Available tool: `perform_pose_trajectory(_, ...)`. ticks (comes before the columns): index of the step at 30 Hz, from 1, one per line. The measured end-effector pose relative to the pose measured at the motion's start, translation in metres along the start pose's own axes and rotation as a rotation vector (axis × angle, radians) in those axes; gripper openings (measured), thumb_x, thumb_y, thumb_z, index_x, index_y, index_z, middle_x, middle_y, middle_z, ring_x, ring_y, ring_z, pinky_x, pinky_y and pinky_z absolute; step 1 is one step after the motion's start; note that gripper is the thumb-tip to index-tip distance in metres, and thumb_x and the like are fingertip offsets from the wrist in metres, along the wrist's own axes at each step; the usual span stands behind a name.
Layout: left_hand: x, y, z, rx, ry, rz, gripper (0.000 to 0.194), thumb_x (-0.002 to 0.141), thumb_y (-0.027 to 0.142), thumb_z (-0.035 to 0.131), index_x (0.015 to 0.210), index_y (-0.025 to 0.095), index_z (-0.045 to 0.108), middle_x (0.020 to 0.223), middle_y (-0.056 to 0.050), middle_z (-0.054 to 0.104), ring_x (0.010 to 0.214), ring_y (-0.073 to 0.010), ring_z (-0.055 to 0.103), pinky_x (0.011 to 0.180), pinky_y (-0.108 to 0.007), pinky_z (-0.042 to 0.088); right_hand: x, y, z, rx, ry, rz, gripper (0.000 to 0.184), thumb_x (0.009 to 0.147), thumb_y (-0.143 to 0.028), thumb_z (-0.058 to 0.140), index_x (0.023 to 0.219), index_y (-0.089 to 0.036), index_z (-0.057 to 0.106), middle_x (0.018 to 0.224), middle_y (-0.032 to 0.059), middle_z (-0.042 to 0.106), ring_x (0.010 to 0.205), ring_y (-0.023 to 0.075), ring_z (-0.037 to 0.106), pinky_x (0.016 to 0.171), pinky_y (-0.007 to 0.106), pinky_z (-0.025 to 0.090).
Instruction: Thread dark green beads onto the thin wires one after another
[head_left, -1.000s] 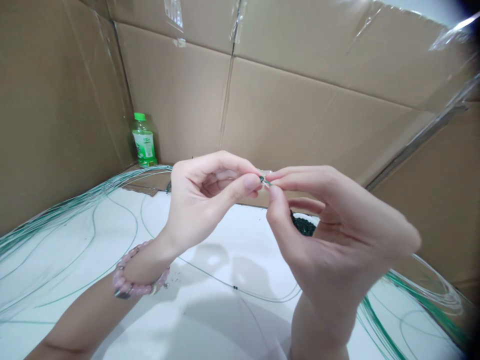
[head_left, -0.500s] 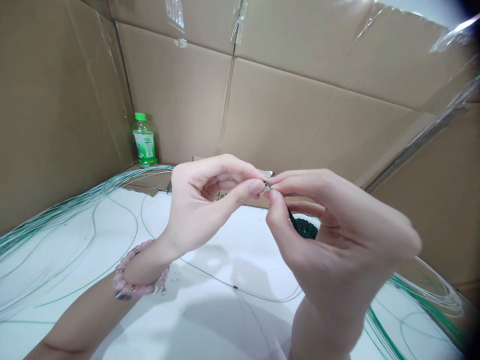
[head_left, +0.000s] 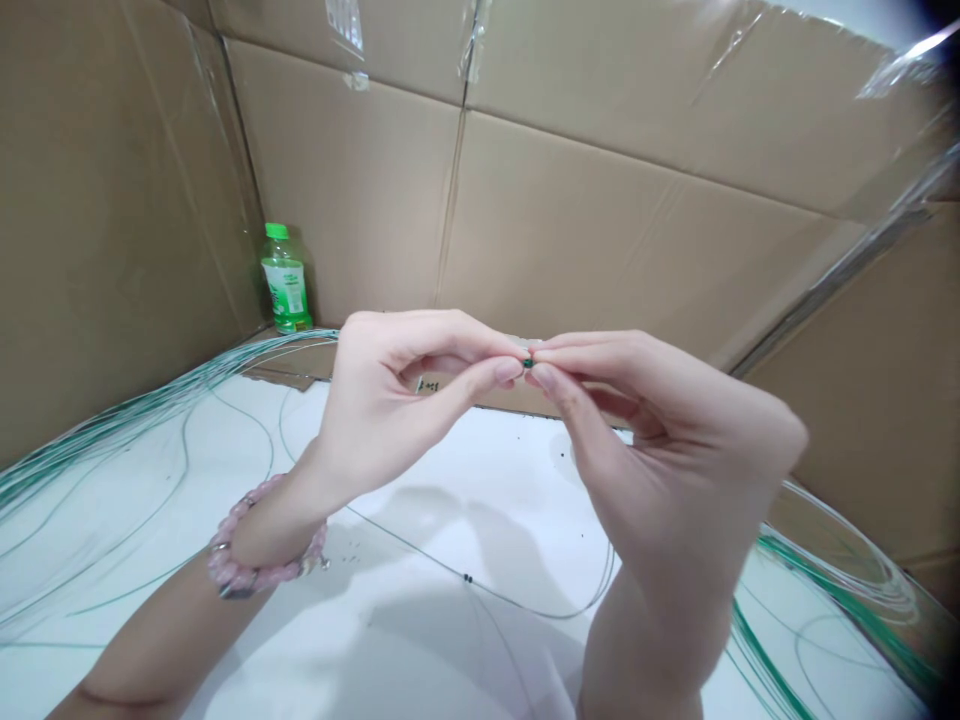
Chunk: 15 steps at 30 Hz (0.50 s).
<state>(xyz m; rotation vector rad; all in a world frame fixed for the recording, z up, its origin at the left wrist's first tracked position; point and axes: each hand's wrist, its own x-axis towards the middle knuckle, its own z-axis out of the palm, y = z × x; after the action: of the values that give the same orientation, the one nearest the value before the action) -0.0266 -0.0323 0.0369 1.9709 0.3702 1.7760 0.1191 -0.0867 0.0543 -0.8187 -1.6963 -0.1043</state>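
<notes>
Hands together, held up above the desk (head_left: pixel 465 470), mid-frame. Left hand (head_left: pixel 382 400) and right hand (head_left: pixel 675 450) both pinching one tiny dark green bead (head_left: pixel 528 362), fingertips (head_left: pixel 508 369) of the two hands meeting on it. Bead mostly hidden between them, only a sliver shows. Can't tell if it's threaded on anything at this point.

Pink beaded bracelet (head_left: pixel 262 540) on left wrist, with a small metal charm (head_left: pixel 311 566) hanging near its side.

Thin green wire (head_left: pixel 405 552) runs across the desk below the hands, from under the left wrist towards the right forearm, curving back up by it. Two small dark beads (head_left: pixel 466 578) sit on that wire, close together, near the middle of the desk's front part. A few dark specks (head_left: pixel 352 545) lie on the desk below the left wrist.

More wire in loose coils at both sides: left coil (head_left: pixel 127 430) along the left edge, running to the back-left corner; right coil (head_left: pixel 840 580) at the right edge.

Desk boxed in by cardboard walls (head_left: pixel 600 200), seams patched with clear tape (head_left: pixel 346 30). Green-capped plastic bottle (head_left: pixel 285 282) stands upright in the back-left corner, just behind the wire.
</notes>
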Motion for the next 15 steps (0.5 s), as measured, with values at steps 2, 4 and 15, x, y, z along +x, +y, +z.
perform_pose_trajectory(2, -0.0002, -0.001, 0.0007, 0.024, 0.011, 0.0, 0.011, 0.077, 0.009, 0.067, 0.079, 0.019, 0.072, 0.077, 0.002, 0.073, 0.067, -0.0121, 0.068, 0.061, -0.022, 0.06, 0.0006, 0.0019, 0.0021, 0.039, -0.002, 0.022, 0.022, 0.077, -0.002, 0.064, 0.085, -0.021, 0.07, 0.08, -0.0005, 0.07, 0.072, 0.0138, 0.066, 0.061, 0.025, 0.059)
perform_pose_trajectory(4, -0.0008, -0.0025, 0.0011, 0.082, 0.026, 0.043, 0.012, 0.076, 0.009, 0.068, 0.078, 0.02, 0.071, 0.075, 0.002, 0.072, 0.065, -0.0111, 0.067, 0.06, -0.021, 0.058, 0.0007, 0.0025, 0.0048, 0.083, -0.011, 0.048, 0.02, 0.076, -0.004, 0.065, 0.086, -0.02, 0.07, 0.077, -0.001, 0.069, 0.072, 0.0132, 0.066, 0.062, 0.024, 0.06)
perform_pose_trajectory(15, 0.0028, -0.001, -0.0063, 0.253, -0.08, 0.195, 0.014, 0.075, 0.009, 0.066, 0.076, 0.022, 0.069, 0.071, 0.004, 0.07, 0.062, -0.0103, 0.063, 0.055, -0.02, 0.05, 0.0004, 0.0046, 0.002, 0.044, -0.085, 0.064, 0.017, 0.079, -0.006, 0.062, 0.082, -0.022, 0.068, 0.073, -0.0037, 0.067, 0.073, 0.0125, 0.068, 0.065, 0.021, 0.061)
